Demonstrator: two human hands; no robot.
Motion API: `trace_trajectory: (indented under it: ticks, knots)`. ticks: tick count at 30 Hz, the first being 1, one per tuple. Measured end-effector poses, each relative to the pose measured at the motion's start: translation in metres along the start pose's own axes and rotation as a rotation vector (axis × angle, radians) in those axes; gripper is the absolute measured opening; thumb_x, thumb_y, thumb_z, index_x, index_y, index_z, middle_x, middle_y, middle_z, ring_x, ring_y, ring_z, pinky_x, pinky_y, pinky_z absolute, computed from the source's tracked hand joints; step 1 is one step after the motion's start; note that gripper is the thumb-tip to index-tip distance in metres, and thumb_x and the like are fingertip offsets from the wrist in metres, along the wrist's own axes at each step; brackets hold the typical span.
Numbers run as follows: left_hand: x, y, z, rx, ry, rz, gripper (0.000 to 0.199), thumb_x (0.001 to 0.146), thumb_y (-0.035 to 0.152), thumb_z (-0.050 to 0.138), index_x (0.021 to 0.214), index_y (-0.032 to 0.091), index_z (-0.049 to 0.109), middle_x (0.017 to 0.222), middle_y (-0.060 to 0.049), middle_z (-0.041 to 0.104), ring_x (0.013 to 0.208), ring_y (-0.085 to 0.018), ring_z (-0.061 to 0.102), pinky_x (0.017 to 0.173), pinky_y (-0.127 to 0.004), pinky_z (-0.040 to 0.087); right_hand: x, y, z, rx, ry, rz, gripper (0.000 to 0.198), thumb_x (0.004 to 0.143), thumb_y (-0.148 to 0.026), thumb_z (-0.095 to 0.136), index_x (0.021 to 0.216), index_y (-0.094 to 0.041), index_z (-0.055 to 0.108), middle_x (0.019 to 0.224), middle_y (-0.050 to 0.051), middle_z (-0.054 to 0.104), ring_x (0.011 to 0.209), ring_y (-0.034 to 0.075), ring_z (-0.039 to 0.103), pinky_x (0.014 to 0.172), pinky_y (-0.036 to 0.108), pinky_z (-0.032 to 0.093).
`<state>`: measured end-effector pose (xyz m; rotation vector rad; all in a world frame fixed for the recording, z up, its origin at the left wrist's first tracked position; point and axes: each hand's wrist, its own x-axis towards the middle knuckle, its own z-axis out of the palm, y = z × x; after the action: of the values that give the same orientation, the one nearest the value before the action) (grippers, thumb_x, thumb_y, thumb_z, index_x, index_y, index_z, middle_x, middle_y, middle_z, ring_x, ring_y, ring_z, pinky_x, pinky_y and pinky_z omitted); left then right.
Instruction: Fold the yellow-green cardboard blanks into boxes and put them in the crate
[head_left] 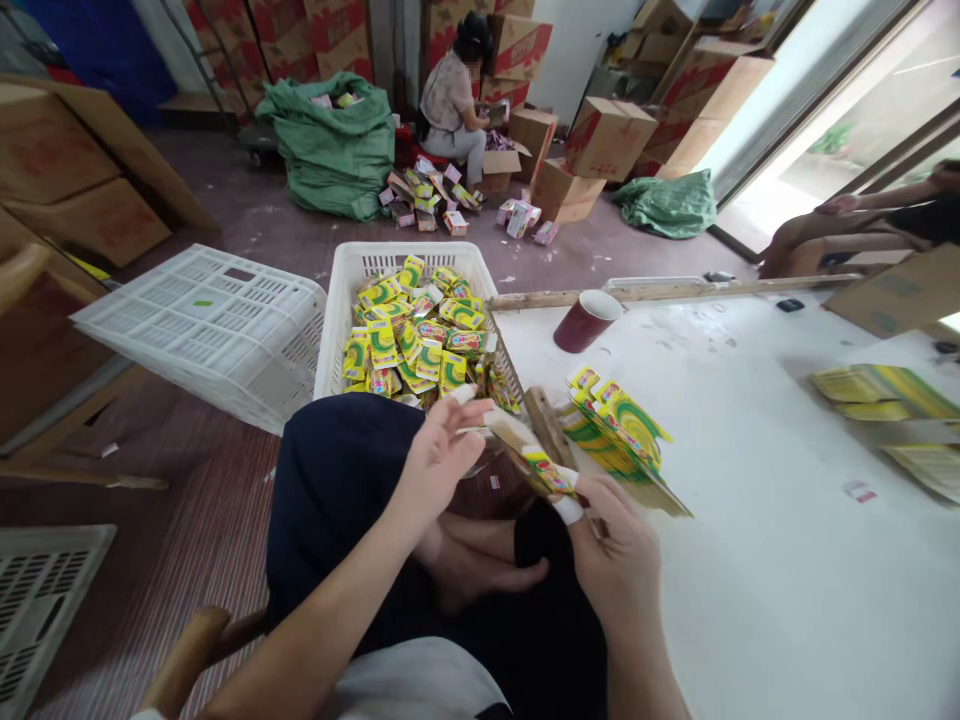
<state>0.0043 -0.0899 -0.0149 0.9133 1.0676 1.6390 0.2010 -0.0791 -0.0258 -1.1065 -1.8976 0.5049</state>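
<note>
While right fingers [606, 497] pinch a carton [547, 470] (tilted), left fingers [451, 412] curl half-open beside it.

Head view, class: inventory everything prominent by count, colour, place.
Held cardboard: count unclear, yellow, centre
Basket: one, white, centre
Small cartons: many, yellow, in basket
Crates: two, white, left
Table: one, white, right
Flat cartons: many, yellow, on table
Cup: one, maroon, on table
Sacks: two, green, back
Cardboard boxes: many, brown, around room
Loose cartons: many, pink/yellow, back
People: two, pale/dark clothing, back/right
Left hand: one, white finger wrap, centre
Right hand: one, white finger wraps, centre
</note>
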Motion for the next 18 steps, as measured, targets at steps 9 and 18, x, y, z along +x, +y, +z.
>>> trace_trajectory:
  ticks: [9,18]
  knots:
    - [-0.004,0.028,0.005,0.972,-0.496,-0.122,0.071,0.058,0.038,0.085,0.119,0.018,0.053,0.116,-0.013,0.066,0.108,-0.036,0.062,0.094,-0.050,0.049,0.001,-0.011,0.004,-0.128,0.039,-0.271,0.034,0.086,-0.008,0.060,0.110,-0.031,0.066,0.107,0.003,0.069,0.104,0.022,0.060,0.103,0.045,0.040]
    - [-0.025,-0.002,0.017,0.988,-0.648,0.018,0.062,0.065,0.019,0.066,0.123,0.020,0.043,0.124,-0.012,0.058,0.111,-0.032,0.061,0.090,-0.042,0.051,-0.018,-0.005,0.033,0.959,-0.226,0.724,0.062,0.087,-0.050,0.060,0.142,-0.022,0.048,0.129,0.013,0.065,0.120,0.030,0.061,0.103,0.048,0.048]
